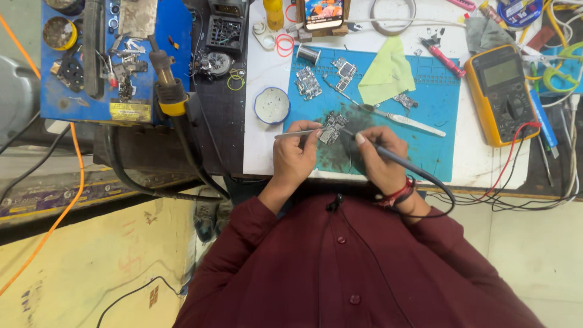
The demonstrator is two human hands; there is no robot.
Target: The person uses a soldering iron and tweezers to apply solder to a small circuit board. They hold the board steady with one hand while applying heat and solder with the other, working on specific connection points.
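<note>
A small circuit board [331, 129] lies on the blue mat [437, 115], near the mat's front edge and the person's chest. The left hand [294, 155] is at the board's 8 o'clock. Its fingers are pinched tight on thin tweezers [297, 133] that touch the board's left side. The right hand [379, 155] is at the board's 4 o'clock. Its fingers are wrapped around a soldering iron [395, 159], held like a pen, with its tip at the board. At 12 o'clock from the board lie more small boards [308, 82] and a yellow-green cloth [387, 74]. A round white tin [272, 105] sits at 10 o'clock. A yellow meter [503, 94] rests at 2 o'clock on the white tabletop [261, 152].
</note>
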